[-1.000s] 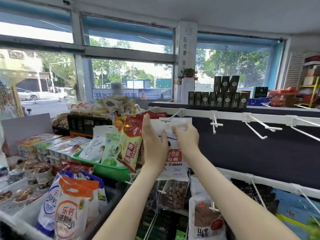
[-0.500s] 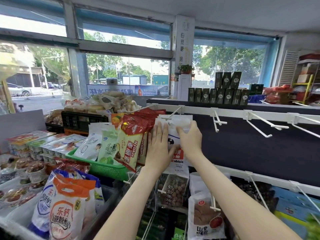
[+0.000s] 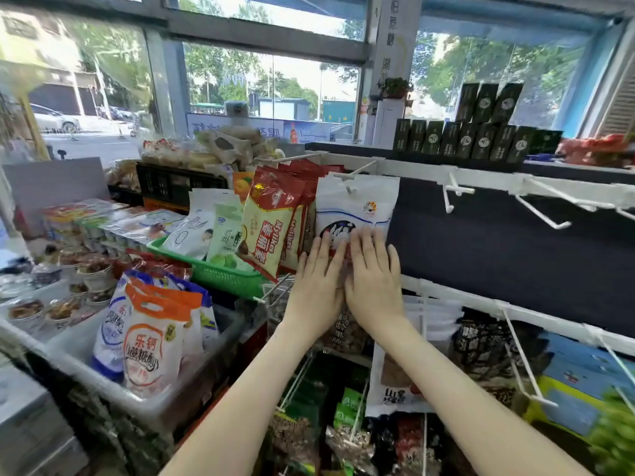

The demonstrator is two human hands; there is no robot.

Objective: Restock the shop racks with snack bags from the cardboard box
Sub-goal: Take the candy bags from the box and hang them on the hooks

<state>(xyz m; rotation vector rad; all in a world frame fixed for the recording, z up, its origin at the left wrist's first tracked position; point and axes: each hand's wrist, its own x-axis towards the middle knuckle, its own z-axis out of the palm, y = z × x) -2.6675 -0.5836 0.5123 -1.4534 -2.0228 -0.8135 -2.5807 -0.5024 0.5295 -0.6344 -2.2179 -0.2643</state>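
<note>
A white snack bag with a rabbit print hangs on a white hook of the top rack rail. My left hand and my right hand lie side by side, fingers straight, flat against the bag's lower half. To its left, red and yellow snack bags hang on the neighbouring hook. The cardboard box is out of view.
Bare white hooks stick out of the top rail to the right, before a dark back panel. Lower hooks carry nut and dark snack bags. A green basket and a white bin of orange bags stand left.
Both hands slid down from the bag's top at the hook to its lower half and now press flat on it. The bag hangs on the hook. The view moved closer.
</note>
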